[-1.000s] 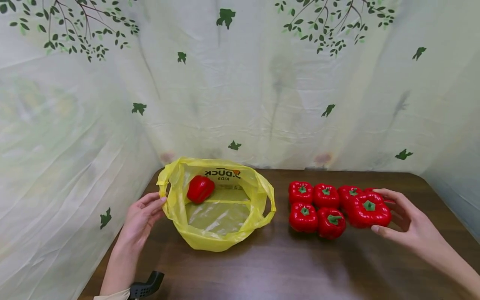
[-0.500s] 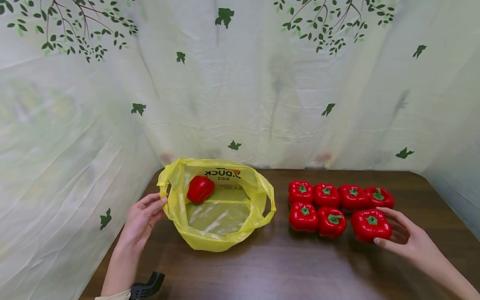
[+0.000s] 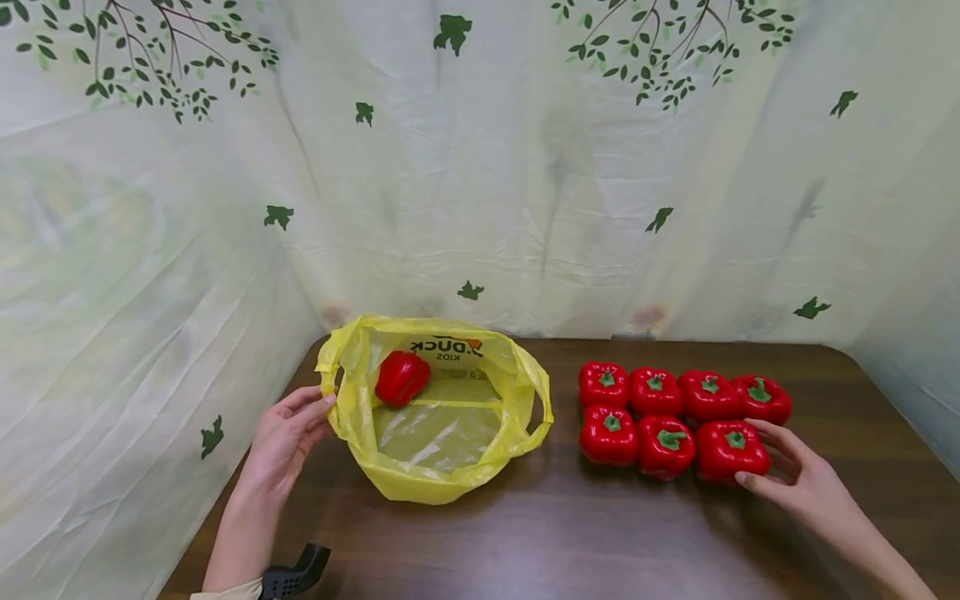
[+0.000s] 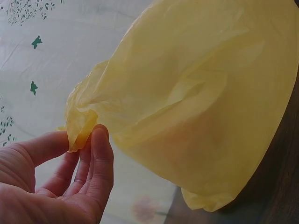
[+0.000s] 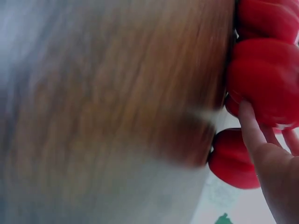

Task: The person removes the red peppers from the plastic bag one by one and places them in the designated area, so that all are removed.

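Observation:
On the left of the head view, my left hand pinches the handle of a yellow plastic bag between thumb and fingers. The left wrist view shows the bag's thin wall beyond the pinched fold. One red bell pepper lies tilted inside the bag's wide mouth. At the right my right hand holds a red bell pepper, thumb in front and fingers behind. That pepper is at the right end of the front row, close to the front pepper on its left.
Two rows of red peppers stand on the brown wooden table; the back row ends behind my right hand. A pale curtain with leaf prints hangs behind the table. A black wrist device sits on the left wrist.
My right hand has lowered the pepper toward the front row, then shifted it left beside the neighbouring pepper. The left hand and bag stay put.

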`<action>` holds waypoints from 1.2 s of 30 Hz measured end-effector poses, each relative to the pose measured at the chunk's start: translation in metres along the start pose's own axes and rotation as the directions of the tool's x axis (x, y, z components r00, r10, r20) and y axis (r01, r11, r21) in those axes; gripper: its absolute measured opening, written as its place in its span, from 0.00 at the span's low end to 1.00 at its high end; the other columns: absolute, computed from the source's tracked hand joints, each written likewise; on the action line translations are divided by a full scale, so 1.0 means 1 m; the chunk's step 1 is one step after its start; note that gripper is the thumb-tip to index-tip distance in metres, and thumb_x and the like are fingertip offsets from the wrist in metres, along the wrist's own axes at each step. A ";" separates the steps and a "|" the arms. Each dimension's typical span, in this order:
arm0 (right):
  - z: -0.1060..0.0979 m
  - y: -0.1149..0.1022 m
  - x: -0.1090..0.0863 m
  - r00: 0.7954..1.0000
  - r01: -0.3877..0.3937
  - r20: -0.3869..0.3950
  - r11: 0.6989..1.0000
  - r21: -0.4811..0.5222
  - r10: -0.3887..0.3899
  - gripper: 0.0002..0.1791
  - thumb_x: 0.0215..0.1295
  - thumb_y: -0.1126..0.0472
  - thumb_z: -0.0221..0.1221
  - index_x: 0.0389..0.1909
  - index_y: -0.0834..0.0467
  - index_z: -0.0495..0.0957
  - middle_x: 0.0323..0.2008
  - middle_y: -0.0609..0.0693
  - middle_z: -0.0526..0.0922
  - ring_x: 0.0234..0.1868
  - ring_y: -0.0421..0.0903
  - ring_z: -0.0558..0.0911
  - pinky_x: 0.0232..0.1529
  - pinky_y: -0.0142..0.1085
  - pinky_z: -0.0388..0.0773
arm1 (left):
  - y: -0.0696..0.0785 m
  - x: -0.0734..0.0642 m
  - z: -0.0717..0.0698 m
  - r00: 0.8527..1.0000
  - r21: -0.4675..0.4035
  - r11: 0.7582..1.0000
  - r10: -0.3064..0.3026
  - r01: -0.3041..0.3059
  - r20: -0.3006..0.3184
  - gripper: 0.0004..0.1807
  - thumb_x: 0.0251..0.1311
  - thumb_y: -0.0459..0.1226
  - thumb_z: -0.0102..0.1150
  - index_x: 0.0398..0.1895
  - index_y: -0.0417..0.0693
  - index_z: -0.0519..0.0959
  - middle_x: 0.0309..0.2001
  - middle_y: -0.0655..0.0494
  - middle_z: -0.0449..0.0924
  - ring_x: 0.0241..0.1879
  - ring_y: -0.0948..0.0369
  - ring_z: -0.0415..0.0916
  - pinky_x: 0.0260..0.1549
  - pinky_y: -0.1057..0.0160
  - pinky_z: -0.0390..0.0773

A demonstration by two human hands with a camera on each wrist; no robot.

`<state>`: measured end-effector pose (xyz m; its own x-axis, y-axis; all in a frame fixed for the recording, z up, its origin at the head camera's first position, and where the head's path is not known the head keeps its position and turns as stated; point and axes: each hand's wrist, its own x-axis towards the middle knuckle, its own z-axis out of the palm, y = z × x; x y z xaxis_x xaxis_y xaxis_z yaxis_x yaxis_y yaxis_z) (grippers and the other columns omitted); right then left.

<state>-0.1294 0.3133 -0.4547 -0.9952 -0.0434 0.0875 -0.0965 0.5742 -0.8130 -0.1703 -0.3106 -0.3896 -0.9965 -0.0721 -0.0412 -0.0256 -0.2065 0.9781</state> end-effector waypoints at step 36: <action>-0.004 -0.043 -0.019 0.954 0.199 -0.224 0.980 -0.028 -0.200 0.35 0.63 0.68 0.65 0.70 0.55 0.65 0.59 0.48 0.75 0.53 0.30 0.77 0.42 0.20 0.76 | -0.001 0.000 0.001 1.000 -0.009 1.000 0.006 -0.006 0.002 0.07 0.66 0.34 0.62 0.45 0.45 0.82 0.41 0.55 0.83 0.38 0.61 0.83 0.43 0.64 0.82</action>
<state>-0.1067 0.2926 -0.4186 -0.9266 0.0267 0.3752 -0.2924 0.5764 -0.7631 -0.1705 -0.3097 -0.3901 -0.9968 -0.0716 -0.0348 -0.0186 -0.2153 0.9764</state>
